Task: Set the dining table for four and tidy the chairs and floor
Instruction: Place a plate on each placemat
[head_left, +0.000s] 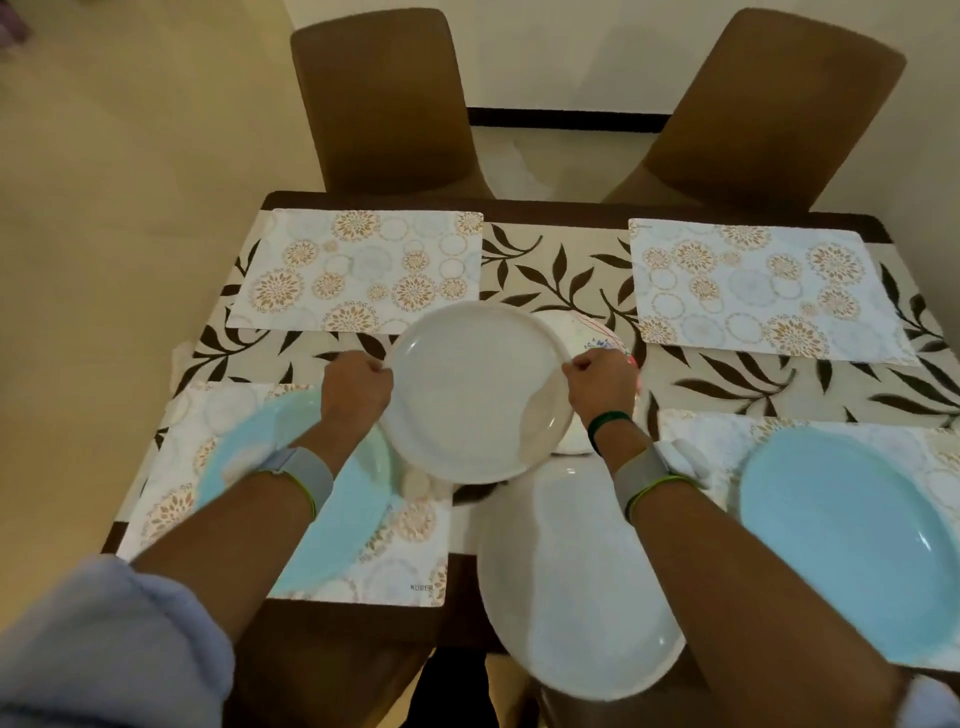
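I hold a white plate (467, 384) above the middle of the table, my left hand (356, 389) gripping its left rim and my right hand (602, 384) its right rim. A second white plate (571, 597) lies below it at the near edge, overhanging the table. Light blue plates rest on the near left placemat (332, 499) and the near right placemat (852, 535). The far left placemat (358, 265) and far right placemat (748, 280) carry nothing. A patterned white dish (597, 332) peeks out behind the held plate.
Two brown chairs stand at the far side, one left (384, 104) and one right (769, 114). A leaf-patterned runner (561, 270) covers the dark table. A brown chair seat (322, 675) sits under the near edge. Beige floor lies to the left.
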